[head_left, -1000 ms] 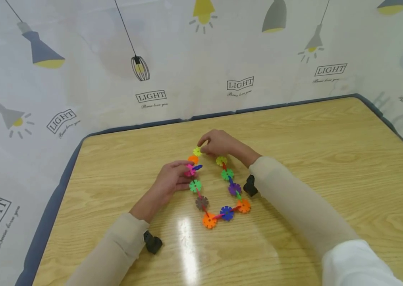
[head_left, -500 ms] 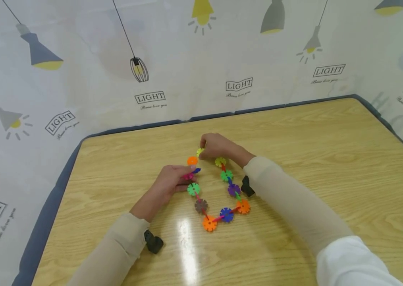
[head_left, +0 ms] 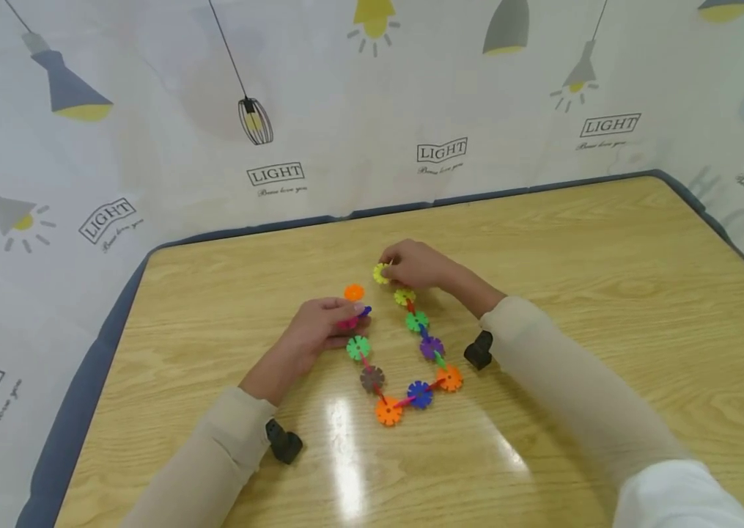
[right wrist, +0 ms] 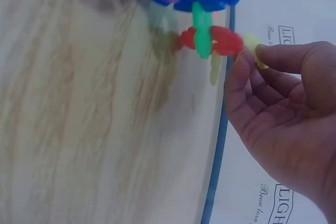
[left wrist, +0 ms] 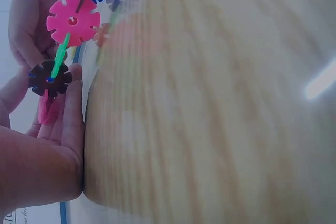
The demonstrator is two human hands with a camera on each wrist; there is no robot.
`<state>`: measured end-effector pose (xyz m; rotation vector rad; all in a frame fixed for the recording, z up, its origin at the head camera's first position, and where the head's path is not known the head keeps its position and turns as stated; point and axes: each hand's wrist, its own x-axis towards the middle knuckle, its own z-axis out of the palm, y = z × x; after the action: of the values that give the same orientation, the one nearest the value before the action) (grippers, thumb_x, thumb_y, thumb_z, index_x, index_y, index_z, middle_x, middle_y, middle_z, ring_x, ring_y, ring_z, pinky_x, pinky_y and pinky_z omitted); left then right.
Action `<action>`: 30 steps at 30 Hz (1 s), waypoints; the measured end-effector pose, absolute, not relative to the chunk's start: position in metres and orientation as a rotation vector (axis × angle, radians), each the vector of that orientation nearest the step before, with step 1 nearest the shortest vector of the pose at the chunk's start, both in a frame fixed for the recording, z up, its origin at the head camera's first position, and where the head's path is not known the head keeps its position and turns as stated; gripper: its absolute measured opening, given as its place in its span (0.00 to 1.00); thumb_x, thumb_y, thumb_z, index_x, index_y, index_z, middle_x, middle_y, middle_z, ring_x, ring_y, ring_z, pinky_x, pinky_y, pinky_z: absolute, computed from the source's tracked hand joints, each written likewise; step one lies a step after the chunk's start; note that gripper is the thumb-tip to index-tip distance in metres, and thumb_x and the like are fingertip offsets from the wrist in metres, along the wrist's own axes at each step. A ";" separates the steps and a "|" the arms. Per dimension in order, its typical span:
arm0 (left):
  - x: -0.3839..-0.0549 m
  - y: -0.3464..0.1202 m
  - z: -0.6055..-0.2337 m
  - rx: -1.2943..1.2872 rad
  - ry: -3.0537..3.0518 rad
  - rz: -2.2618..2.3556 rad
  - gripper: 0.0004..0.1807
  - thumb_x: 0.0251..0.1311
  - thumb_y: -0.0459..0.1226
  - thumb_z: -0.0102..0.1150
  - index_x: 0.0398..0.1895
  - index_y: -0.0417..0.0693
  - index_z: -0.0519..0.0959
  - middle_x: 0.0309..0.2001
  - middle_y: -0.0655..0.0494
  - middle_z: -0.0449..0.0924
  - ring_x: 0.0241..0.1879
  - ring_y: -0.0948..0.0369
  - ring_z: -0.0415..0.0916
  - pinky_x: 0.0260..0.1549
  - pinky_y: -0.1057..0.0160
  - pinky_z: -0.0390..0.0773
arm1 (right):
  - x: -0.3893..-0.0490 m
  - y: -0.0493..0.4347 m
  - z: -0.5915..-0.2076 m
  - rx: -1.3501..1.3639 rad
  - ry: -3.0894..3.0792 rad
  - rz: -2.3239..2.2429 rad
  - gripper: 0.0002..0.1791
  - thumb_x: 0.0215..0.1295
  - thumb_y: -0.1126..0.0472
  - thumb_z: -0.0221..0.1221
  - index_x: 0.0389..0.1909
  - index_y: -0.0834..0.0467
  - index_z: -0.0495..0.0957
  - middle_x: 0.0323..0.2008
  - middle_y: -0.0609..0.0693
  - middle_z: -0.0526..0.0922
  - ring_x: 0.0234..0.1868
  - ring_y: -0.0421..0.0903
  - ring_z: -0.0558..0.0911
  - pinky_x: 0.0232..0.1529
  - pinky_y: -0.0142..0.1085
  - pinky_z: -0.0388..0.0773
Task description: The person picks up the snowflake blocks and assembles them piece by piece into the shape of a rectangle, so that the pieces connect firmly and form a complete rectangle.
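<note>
A chain of colourful notched plastic discs (head_left: pixel 388 411) lies in an open U on the table. My left hand (head_left: pixel 314 331) pinches a pink disc (head_left: pixel 347 323) on the chain's left side, thumb on top and fingers beneath. A blue disc (head_left: pixel 365 311) sticks out by the thumb, and an orange disc (head_left: pixel 354 292) shows just past the fingers. Between thumb and fingertips, my right hand (head_left: pixel 416 265) pinches a yellow disc (head_left: pixel 381 273), also partly seen in the right wrist view. Just below that hand, the right side ends in another yellow disc (head_left: pixel 404 296).
The wooden table (head_left: pixel 609 293) reaches back to a dark blue edge strip (head_left: pixel 391 213). Behind it hangs a white sheet (head_left: pixel 358 117) printed with lamps. Black wrist cameras sit on both sleeves, the right one (head_left: pixel 479 350) close beside the chain.
My right hand has carried the yellow disc right, away from the orange disc and towards the chain's right end. The left hand stays nearly in place, its thumb now over the pink disc.
</note>
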<state>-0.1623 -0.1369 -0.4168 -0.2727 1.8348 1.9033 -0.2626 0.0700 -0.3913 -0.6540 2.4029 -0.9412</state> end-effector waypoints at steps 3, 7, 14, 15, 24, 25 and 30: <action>-0.163 -0.139 -0.416 -0.269 1.810 1.908 0.16 0.67 0.42 0.58 0.49 0.38 0.79 0.47 0.44 0.85 0.43 0.54 0.85 0.47 0.58 0.82 | -0.255 0.071 -0.385 -0.636 2.321 -1.005 0.17 0.73 0.62 0.51 0.57 0.65 0.76 0.30 0.55 0.82 0.25 0.43 0.77 0.31 0.35 0.78; -0.164 -0.142 -0.416 -0.271 1.799 1.896 0.17 0.69 0.43 0.56 0.51 0.39 0.79 0.48 0.45 0.85 0.45 0.54 0.84 0.49 0.58 0.81 | -0.245 0.071 -0.380 -0.625 2.236 -1.044 0.17 0.73 0.61 0.52 0.56 0.65 0.77 0.31 0.56 0.83 0.26 0.44 0.78 0.34 0.37 0.80; -0.163 -0.143 -0.417 -0.267 1.799 1.892 0.19 0.69 0.45 0.55 0.52 0.40 0.80 0.47 0.47 0.85 0.47 0.55 0.83 0.49 0.58 0.81 | -0.237 0.069 -0.377 -0.670 2.197 -1.025 0.15 0.72 0.61 0.53 0.54 0.61 0.80 0.32 0.60 0.83 0.24 0.43 0.75 0.34 0.40 0.78; -0.163 -0.143 -0.418 -0.263 1.798 1.896 0.19 0.69 0.45 0.55 0.52 0.40 0.79 0.47 0.47 0.85 0.47 0.54 0.83 0.49 0.58 0.81 | -0.236 0.069 -0.377 -0.683 2.192 -1.020 0.15 0.72 0.61 0.53 0.54 0.61 0.80 0.32 0.60 0.83 0.24 0.43 0.74 0.34 0.41 0.78; -0.161 -0.142 -0.417 -0.233 1.791 1.910 0.16 0.69 0.42 0.55 0.50 0.39 0.79 0.46 0.47 0.85 0.49 0.53 0.83 0.50 0.58 0.80 | -0.229 0.065 -0.372 -0.739 2.192 -0.961 0.16 0.72 0.62 0.53 0.55 0.61 0.80 0.30 0.59 0.83 0.22 0.44 0.73 0.31 0.36 0.75; -0.161 -0.142 -0.417 -0.232 1.788 1.913 0.16 0.69 0.42 0.56 0.50 0.39 0.78 0.46 0.46 0.85 0.50 0.53 0.82 0.50 0.57 0.80 | -0.229 0.064 -0.372 -0.746 2.194 -0.953 0.16 0.72 0.62 0.53 0.56 0.62 0.80 0.31 0.59 0.84 0.23 0.45 0.74 0.31 0.35 0.75; -0.159 -0.142 -0.416 -0.241 1.795 1.925 0.16 0.68 0.41 0.57 0.51 0.38 0.78 0.46 0.45 0.85 0.49 0.53 0.83 0.50 0.57 0.80 | -0.227 0.058 -0.373 -0.785 2.216 -0.913 0.16 0.73 0.63 0.51 0.55 0.62 0.80 0.33 0.58 0.85 0.24 0.47 0.76 0.30 0.34 0.75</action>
<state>-0.1592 -0.1416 -0.4163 -0.2406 1.7948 1.9251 -0.2268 0.0584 -0.3728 -0.7852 2.2163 -0.9130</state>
